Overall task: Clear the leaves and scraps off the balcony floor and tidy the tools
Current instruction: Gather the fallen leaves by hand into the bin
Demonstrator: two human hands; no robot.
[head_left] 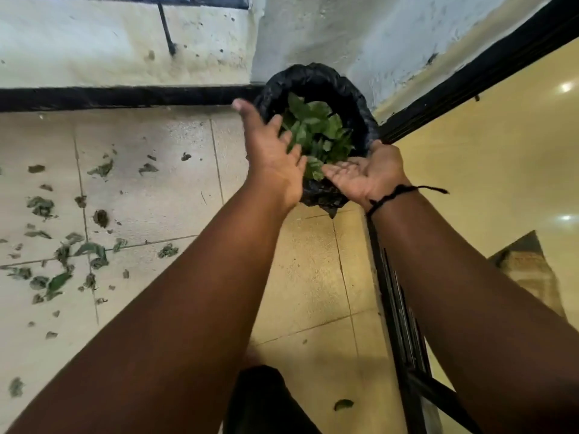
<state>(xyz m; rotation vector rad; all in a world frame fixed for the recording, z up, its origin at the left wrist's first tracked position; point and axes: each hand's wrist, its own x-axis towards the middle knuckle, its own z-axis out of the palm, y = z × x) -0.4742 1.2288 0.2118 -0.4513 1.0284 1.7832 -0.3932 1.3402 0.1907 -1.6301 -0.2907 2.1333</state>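
Both arms outstretched; left hand (269,151), right hand (366,173) open over bag (329,79).

Bin bag (316,79): black, glossy. Leaves in bag (316,133): bright green. Floor tiles (150,189): pale cream, grey grout lines in a grid, speckled with dark green leaf scraps (91,250). Wall (94,42): whitish, stained, black base band. Wrist cord (391,195): black.

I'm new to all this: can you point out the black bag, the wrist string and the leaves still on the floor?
black bag (316,77): head view, rolled far rim.
wrist string (395,193): head view, the band.
floor leaves (91,249): head view, a large leaf.
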